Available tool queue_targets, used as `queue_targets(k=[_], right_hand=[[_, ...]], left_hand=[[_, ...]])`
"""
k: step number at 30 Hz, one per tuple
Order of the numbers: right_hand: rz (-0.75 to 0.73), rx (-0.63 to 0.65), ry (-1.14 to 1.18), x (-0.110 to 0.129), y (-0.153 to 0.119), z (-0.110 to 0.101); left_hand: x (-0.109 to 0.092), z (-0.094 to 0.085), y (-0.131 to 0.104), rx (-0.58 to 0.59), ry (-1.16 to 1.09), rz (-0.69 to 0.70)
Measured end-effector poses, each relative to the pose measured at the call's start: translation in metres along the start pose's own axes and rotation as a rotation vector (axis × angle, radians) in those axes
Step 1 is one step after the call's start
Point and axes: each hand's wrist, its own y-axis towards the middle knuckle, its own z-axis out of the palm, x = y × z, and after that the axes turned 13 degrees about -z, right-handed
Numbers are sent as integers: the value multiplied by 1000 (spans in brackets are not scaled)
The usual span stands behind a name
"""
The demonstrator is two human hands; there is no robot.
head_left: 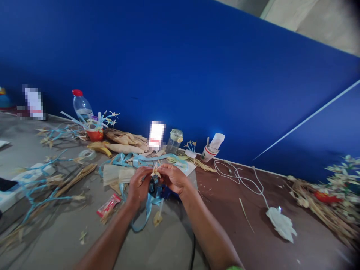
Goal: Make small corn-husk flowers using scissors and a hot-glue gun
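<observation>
In the frame's lower centre, the left hand (140, 183) and right hand (174, 179), nearly closed, pinched a flower (155, 172). It seemed light, papery and fragile — best held by its base.

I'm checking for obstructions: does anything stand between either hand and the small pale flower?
Nothing visible does: the left hand and right hand both hold the pale flower. The blue ribbon shows nearer the person's body.

We see our table (56, 251), grey at left, brown at right, bearing a red wrapper (108, 205) left of bottom centre and a white cable (249, 188) centre right.
</observation>
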Motion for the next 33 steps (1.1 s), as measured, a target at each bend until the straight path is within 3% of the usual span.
queue_targets(k=[6, 15, 24, 26, 30, 33], right_hand=[[135, 51, 171, -3, 3, -1], [6, -12, 44, -4, 0, 4], [55, 36, 125, -9, 2, 6], [-25, -24, 32, -6, 1, 6], [-444, -250, -316, 4, -5, 6], [-665, -201, -618, 8, -12, 10]], left_hand=[[-3, -1, 1, -32, -20, -29], [-1, -2, 2, -107, 14, 0], [2, -3, 1, -146, 23, -13], [2, -3, 2, -147, 37, -1], [0, -4, 2, -152, 102, 35], [-2, -5, 1, -161, 145, 51]])
